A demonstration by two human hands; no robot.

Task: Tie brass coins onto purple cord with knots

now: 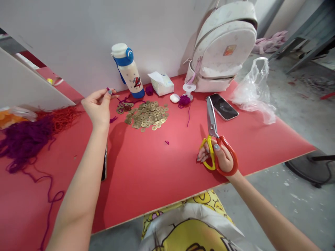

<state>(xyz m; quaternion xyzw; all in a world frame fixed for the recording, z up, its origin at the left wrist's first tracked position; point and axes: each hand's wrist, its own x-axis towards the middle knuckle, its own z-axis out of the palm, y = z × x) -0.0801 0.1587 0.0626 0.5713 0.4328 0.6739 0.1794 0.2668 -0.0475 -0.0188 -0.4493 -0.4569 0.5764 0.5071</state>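
Note:
My right hand (pixel 217 157) grips a pair of scissors (pixel 212 129) with one yellow and one red handle; the blades are closed and point away from me over the red table (pixel 146 167). My left hand (pixel 98 104) is raised at the left, its fingertips pinched on a short end of purple thread (pixel 108 89). Beside it, a little to the right, lies a heap of brass coins with holes (pixel 147 115), some strung on purple thread (pixel 125 106).
A blue-and-white bottle (pixel 128 71), tissue pack (pixel 161 83), thread spool (pixel 186 96), white backpack (pixel 222 52), phone (pixel 223 106) and plastic bag (pixel 255 90) line the back. Purple and red yarn (pixel 28 136) piles at left. Another phone (pixel 104 164) lies under my left forearm.

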